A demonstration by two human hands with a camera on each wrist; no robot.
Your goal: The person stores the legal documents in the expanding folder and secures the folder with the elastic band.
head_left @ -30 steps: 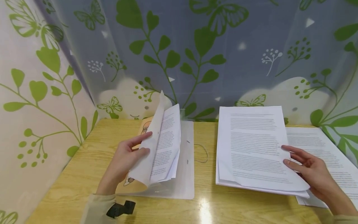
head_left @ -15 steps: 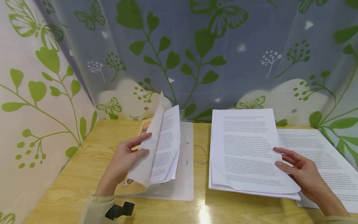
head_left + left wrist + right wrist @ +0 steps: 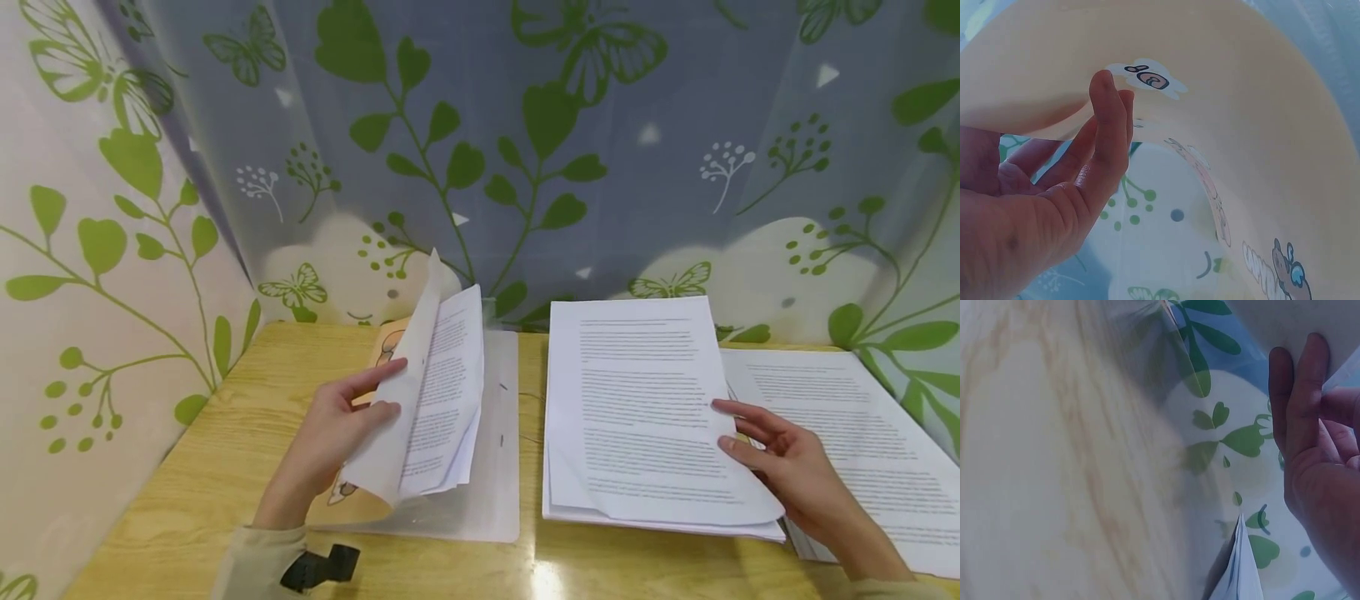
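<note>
My left hand (image 3: 330, 433) holds back the cover (image 3: 1285, 112) of a folder, bent upright. It is orange with cartoon drawings outside and pale inside. Thumb and fingers pinch it near its edge. Printed sheets (image 3: 442, 392) lean against the inside of the cover. The folder's translucent back (image 3: 495, 508) lies flat, with two small metal prongs showing. My right hand (image 3: 787, 467) grips a stack of printed sheets (image 3: 637, 408) by its right edge, thumb on top and fingers partly hidden. That stack stands tilted up, just right of the folder.
More printed sheets (image 3: 855, 417) lie at the right of the wooden table (image 3: 217, 425), partly behind my right hand. A thin pale cord (image 3: 531, 396) shows between folder and stack. A curtain (image 3: 465, 108) printed with leaves and butterflies hangs behind the table.
My right hand has moved left with the stack of sheets, closer to the folder, and the stack now covers most of the cord. My left hand and the folder stay in place.
</note>
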